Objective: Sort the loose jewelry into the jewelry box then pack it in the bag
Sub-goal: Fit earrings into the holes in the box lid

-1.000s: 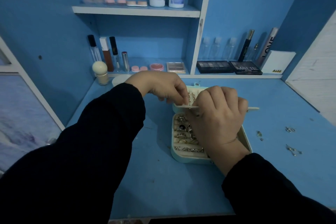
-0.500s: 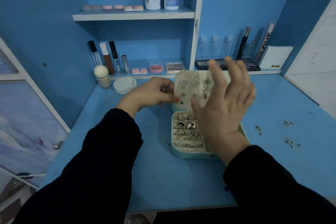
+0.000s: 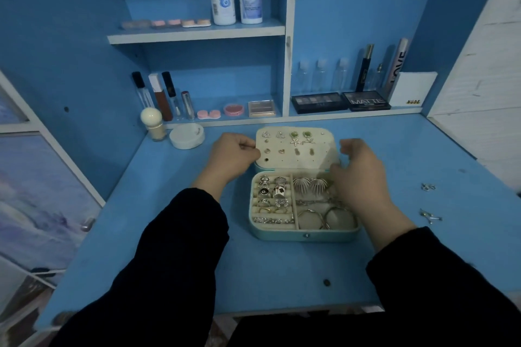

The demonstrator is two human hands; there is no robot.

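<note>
Blue desk, right hand hiding box corner

jewelry box: smooth pale teal shell, faintly glossy, like faux leather
lining: matt cream, velvety
rings: shiny silver metal
hoops: polished metal
tabletop: matt blue painted board, scuffed
sleeves: matt black cloth
</note>
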